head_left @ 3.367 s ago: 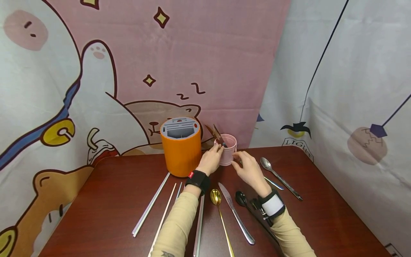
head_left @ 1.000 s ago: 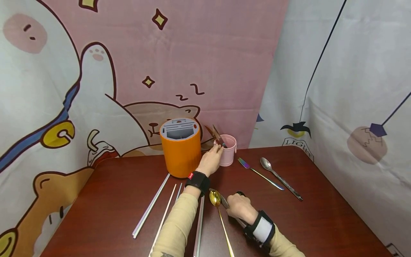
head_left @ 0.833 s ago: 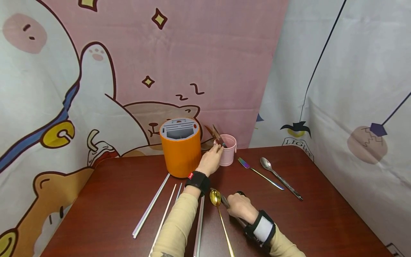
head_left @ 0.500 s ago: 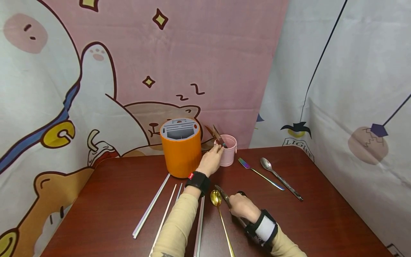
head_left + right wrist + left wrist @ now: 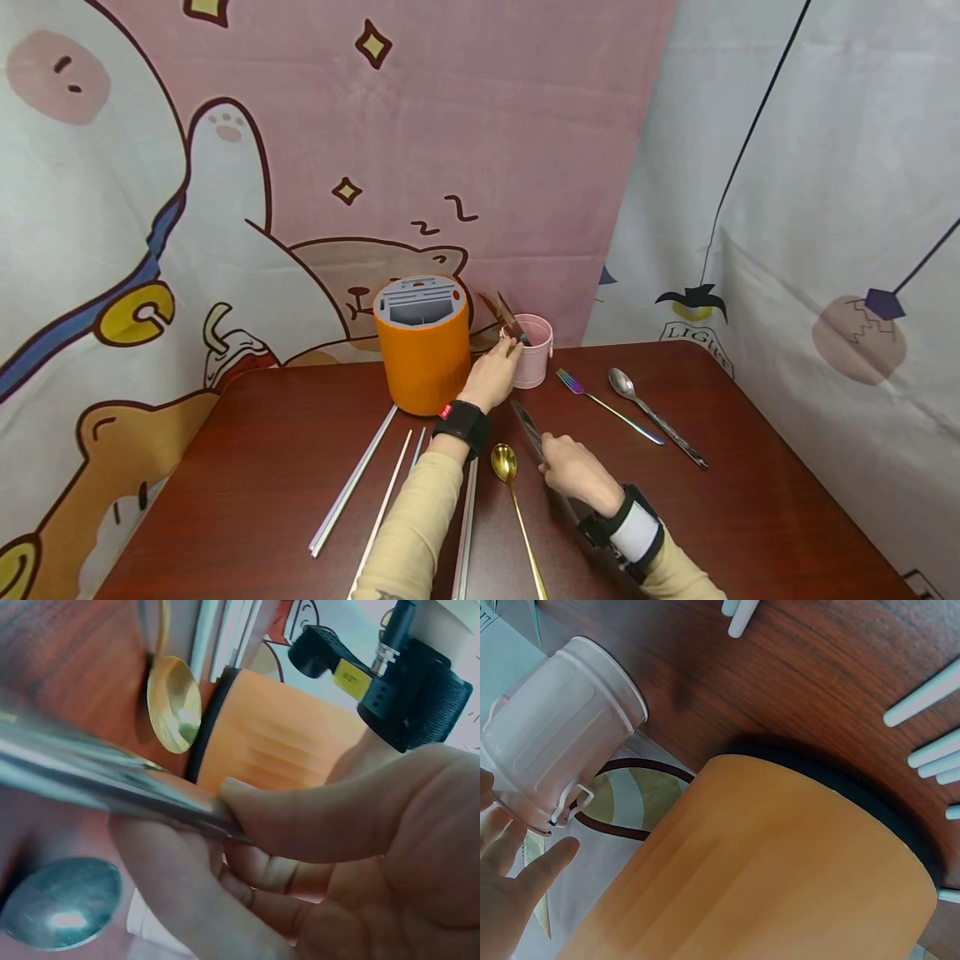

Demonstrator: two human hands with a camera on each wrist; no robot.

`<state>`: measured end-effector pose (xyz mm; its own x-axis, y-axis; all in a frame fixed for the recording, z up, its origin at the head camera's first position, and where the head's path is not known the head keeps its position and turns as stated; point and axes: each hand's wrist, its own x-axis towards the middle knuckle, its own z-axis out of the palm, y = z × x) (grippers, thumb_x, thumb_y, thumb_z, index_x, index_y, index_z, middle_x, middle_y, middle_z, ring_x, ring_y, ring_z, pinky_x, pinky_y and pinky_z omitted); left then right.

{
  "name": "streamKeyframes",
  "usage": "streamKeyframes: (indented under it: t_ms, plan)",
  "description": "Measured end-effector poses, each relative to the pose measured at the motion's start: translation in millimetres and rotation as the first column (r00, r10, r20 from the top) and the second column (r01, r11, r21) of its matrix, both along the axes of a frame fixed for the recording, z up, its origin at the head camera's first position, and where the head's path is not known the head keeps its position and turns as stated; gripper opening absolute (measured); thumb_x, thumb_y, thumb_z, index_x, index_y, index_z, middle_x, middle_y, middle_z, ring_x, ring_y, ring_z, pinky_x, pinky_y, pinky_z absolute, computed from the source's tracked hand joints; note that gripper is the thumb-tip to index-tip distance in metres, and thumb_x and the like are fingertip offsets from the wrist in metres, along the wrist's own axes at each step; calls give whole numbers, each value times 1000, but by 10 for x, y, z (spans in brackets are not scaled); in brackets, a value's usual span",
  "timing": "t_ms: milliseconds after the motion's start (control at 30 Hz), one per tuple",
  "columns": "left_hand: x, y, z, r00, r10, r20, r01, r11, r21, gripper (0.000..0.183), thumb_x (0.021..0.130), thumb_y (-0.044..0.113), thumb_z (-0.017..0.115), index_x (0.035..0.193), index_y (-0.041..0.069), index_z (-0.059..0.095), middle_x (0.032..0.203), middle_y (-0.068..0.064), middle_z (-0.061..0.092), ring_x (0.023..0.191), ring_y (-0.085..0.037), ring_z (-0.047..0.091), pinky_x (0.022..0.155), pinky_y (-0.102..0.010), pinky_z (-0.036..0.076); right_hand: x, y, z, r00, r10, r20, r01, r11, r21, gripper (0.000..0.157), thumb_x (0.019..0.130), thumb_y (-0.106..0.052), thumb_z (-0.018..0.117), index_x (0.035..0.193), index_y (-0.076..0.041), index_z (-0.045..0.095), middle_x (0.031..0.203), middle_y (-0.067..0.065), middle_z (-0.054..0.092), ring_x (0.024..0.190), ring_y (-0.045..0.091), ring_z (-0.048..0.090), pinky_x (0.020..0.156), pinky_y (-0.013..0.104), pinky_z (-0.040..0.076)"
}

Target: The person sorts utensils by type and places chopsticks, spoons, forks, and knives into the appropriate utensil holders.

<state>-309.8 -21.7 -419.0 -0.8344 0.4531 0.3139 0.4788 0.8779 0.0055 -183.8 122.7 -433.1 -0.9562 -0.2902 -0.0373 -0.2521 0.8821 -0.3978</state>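
Note:
My right hand (image 5: 576, 468) pinches a silver table knife (image 5: 529, 428) between thumb and fingers, its blade pointing toward the back of the table. In the right wrist view the knife's metal handle (image 5: 112, 780) lies across the fingers. My left hand (image 5: 491, 377) holds the rim of a small pink bucket (image 5: 534, 364); the left wrist view shows fingertips at that rim. Brownish, blade-like pieces (image 5: 507, 315) lean out of the bucket's left side. A gold spoon (image 5: 505, 462) lies left of the knife, and a dark spoon (image 5: 64, 904) is beneath my right hand.
An orange cylindrical holder (image 5: 423, 367) with a grey slotted top stands left of the bucket. Several pale chopsticks (image 5: 352, 483) lie at the front left. A rainbow fork (image 5: 607, 406) and a silver spoon (image 5: 656, 417) lie on the right. A printed cloth hangs behind the table.
My right hand has left the rainbow fork lying by the bucket, gone to the table knife, and now moves it toward the bucket. My left hand has stayed at the bucket's rim.

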Motion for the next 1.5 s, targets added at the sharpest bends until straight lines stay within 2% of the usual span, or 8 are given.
streamKeyframes:
  t_ms: [200, 500, 700, 933, 1100, 1267, 1400, 1500]
  plan:
    - [-12, -1, -21, 1000, -3, 11, 2, 1000, 15, 48, 92, 10, 59, 139, 7, 49, 141, -11, 50, 132, -25, 48, 102, -37, 47, 21, 35, 81, 1000, -20, 4, 20, 993, -115, 12, 85, 2, 61, 80, -1, 50, 61, 2, 42, 50, 14, 41, 41, 23, 31]
    - [-31, 5, -27, 1000, 4, 11, -4, 1000, 14, 54, 88, 11, 65, 139, 8, 48, 141, -11, 49, 130, -24, 50, 101, -36, 48, -26, 67, 118, 991, -18, -130, -6, 984, -176, 19, 84, 3, 63, 77, -3, 47, 61, -2, 37, 53, 13, 39, 44, 24, 31]
    - [-33, 3, -34, 1000, 5, 17, -6, 1000, 14, 51, 90, 12, 62, 140, 8, 48, 142, -11, 49, 132, -24, 48, 101, -37, 48, -58, 69, 132, 976, -30, -218, -16, 978, -208, 18, 83, 2, 67, 80, -2, 50, 61, 1, 44, 54, 12, 42, 46, 24, 35]
    - [-26, 3, -30, 1000, 2, 9, -2, 1000, 12, 50, 91, 11, 60, 139, 8, 48, 141, -10, 49, 132, -23, 48, 100, -36, 48, -98, 67, 148, 953, -69, -294, -25, 953, -304, 17, 82, 0, 69, 79, -4, 53, 64, 0, 50, 57, 11, 45, 49, 22, 39]
    - [-25, 7, -30, 1000, -2, -7, 2, 1000, 19, 47, 93, 11, 58, 139, 7, 49, 140, -11, 50, 130, -23, 50, 100, -36, 49, -130, 74, 132, 918, -70, -389, -88, 923, -375, 17, 80, 1, 70, 81, -5, 55, 67, 2, 57, 59, 9, 49, 51, 21, 41]
    - [-22, 9, -27, 1000, -2, -9, 2, 1000, 14, 46, 93, 11, 58, 138, 7, 49, 139, -11, 51, 130, -24, 50, 101, -36, 48, -153, 82, 112, 860, -99, -500, -158, 882, -445, 16, 79, 1, 71, 82, -5, 56, 66, 2, 59, 59, 3, 50, 51, 19, 43]
    - [-18, 9, -21, 1000, 3, -11, -3, 1000, 15, 46, 93, 10, 57, 138, 7, 49, 139, -10, 51, 130, -23, 50, 100, -36, 49, -175, 84, 113, 810, -135, -570, -177, 871, -457, 16, 79, 0, 71, 87, -5, 58, 70, 1, 62, 62, 3, 55, 55, 20, 46]
    - [-12, 10, -13, 1000, 5, -10, -5, 1000, 18, 46, 93, 8, 56, 138, 7, 49, 139, -10, 51, 130, -23, 50, 99, -36, 49, -186, 87, 130, 787, -172, -592, -167, 865, -473, 17, 78, 0, 72, 89, -5, 60, 73, 3, 64, 66, 8, 59, 58, 24, 49]
